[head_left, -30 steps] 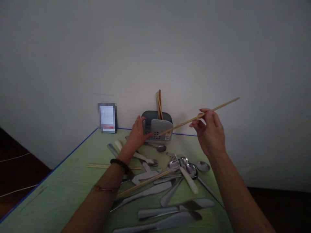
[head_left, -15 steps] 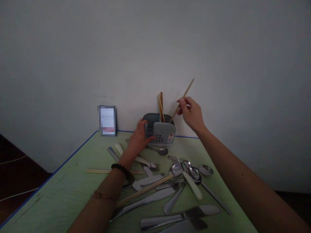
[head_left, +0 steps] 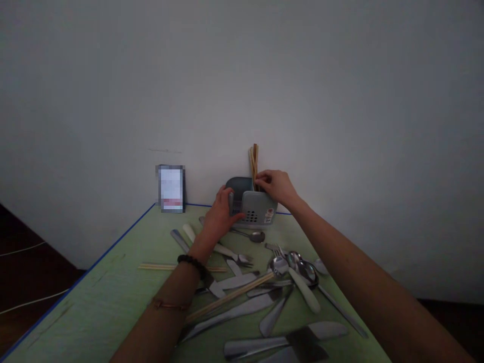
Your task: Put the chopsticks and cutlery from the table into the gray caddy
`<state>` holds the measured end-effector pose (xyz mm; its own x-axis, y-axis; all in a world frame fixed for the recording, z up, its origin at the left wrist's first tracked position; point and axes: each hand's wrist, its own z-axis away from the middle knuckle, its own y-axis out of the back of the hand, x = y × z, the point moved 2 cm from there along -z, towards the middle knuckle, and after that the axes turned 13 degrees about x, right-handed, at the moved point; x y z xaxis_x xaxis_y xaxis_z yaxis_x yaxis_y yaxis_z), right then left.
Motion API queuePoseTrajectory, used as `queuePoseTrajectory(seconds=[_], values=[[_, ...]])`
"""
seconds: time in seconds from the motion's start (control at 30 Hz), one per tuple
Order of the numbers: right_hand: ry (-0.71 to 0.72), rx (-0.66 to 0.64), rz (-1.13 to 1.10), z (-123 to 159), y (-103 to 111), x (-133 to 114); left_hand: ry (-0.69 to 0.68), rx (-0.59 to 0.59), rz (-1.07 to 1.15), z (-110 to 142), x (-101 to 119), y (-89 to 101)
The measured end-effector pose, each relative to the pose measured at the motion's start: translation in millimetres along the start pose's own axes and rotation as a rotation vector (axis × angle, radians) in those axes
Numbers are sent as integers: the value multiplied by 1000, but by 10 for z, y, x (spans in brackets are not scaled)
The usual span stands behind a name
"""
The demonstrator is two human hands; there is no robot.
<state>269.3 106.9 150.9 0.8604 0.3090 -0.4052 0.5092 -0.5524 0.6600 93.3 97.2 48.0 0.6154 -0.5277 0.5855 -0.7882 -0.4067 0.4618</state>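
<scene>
A grey cutlery holder (head_left: 254, 205) with a perforated front stands against the wall at the back of the table. My left hand (head_left: 219, 212) is closed on its left side, thumb across the front and fingers over the rim. Several wooden chopsticks (head_left: 253, 159) stand upright in the holder's right compartment. My right hand (head_left: 275, 185) reaches over that compartment, fingertips pinched at the chopsticks; which one it grips is partly hidden. Just before the holder lies a spoon (head_left: 257, 236), its handle partly behind my left hand.
Knives (head_left: 242, 308), forks (head_left: 242, 258), spoons (head_left: 295, 261) and loose chopsticks (head_left: 230, 297) lie jumbled on the green table (head_left: 109, 282). A pixelated upright screen (head_left: 172, 187) stands at the back left. The wall (head_left: 242, 75) rises directly behind.
My right hand has moved left and down to the upright chopsticks, bringing over the slanted chopstick it held. My left hand keeps its hold on the holder. The view has shifted slightly.
</scene>
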Motion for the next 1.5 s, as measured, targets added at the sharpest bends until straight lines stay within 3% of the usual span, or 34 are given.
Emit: queuePoseTrajectory(seconds=[0.43,0.67,0.8,1.17,1.3,1.43,1.5], values=[[-76,24,214,66,-59,-112,0,-26,-18,-4,-55,36],[-60,35,408,14,113,-239,34,-83,-76,-27,-13,125],[-83,43,408,-2,202,-290,67,-105,-97,-50,5,148],[-95,-13,210,64,-60,146,66,-104,-79,-43,-3,136],[-55,13,168,193,-14,95,49,-93,-70,-44,-28,127],[94,189,151,542,110,-37,5,-91,-21,-37,-96,102],[94,242,95,759,184,-44,-21,-95,17,-39,-147,97]])
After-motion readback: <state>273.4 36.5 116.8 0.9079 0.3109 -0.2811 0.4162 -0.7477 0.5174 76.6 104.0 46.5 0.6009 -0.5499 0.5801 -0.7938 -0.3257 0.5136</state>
